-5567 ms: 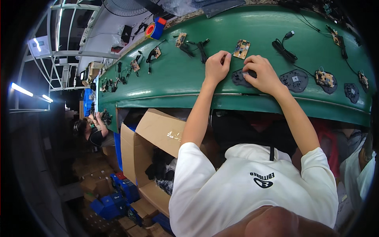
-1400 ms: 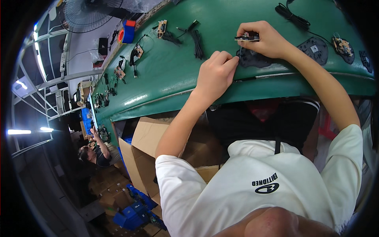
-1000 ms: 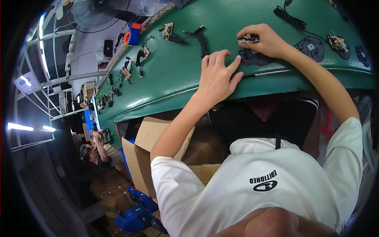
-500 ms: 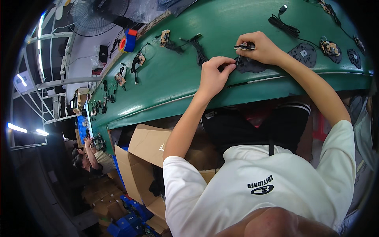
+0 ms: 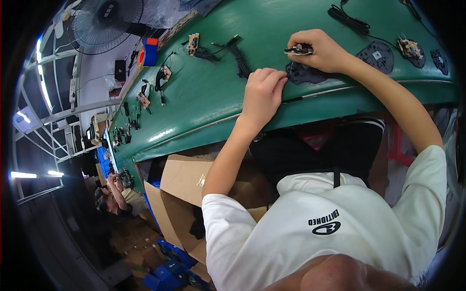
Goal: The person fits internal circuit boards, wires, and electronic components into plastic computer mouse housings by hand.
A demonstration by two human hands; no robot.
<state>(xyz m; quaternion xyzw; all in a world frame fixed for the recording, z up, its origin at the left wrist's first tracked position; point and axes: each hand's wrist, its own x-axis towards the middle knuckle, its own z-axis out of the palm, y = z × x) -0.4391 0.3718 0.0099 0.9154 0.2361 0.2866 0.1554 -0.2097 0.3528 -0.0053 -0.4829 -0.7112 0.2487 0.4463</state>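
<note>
My left hand (image 5: 262, 94) pinches the black base (image 5: 306, 75) on the green belt (image 5: 208, 97) | my right hand (image 5: 318, 51) holds a little board (image 5: 298, 49) above it | board might slip if I tilt it

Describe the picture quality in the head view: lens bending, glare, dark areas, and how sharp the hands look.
Head view: strong fisheye, so the green bench edge bows into an arc and the corners go black. Strip lights at left blow out white; a soft sheen runs along the bench's front lip. Under the bench, around the cardboard box, it is dim. The left hand and right hand are fairly sharp; the small part in the right grip lacks fine detail.
</note>
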